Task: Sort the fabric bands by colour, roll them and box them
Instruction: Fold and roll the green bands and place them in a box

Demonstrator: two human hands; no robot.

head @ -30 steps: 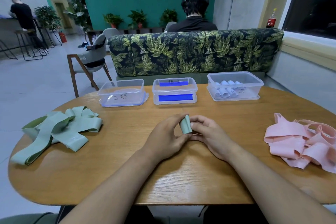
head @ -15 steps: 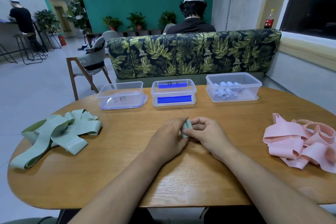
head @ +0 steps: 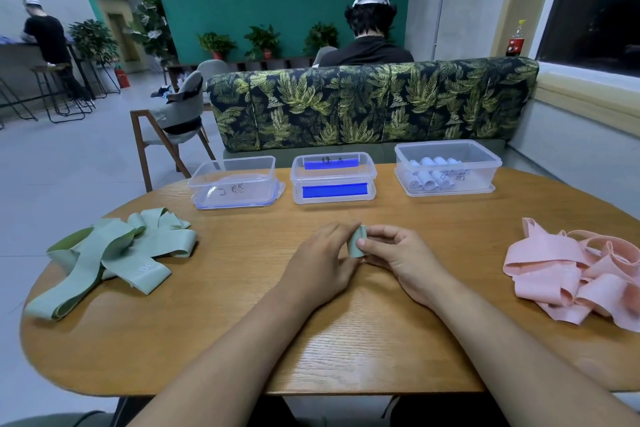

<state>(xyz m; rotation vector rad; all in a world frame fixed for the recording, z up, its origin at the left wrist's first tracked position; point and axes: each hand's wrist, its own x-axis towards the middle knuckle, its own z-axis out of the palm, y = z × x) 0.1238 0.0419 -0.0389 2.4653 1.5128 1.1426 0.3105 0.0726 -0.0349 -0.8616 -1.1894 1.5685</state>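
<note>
A small rolled green band stands upright at the table's middle, pinched between my left hand and my right hand. A heap of loose green bands lies at the left of the table. Loose pink bands are piled at the right. Three clear boxes stand at the far edge: the left box sits on its lid with no bands in it, the middle box has blue strips on it, and the right box holds several pale blue rolls.
The round wooden table ends just before my body. Behind the boxes is a leaf-patterned sofa with a person seated beyond it. A wooden chair stands at the back left, and another person stands far left.
The green roll, half hidden between my fingers half a second ago, now shows upright between both hands. My hands stay at the table's middle.
</note>
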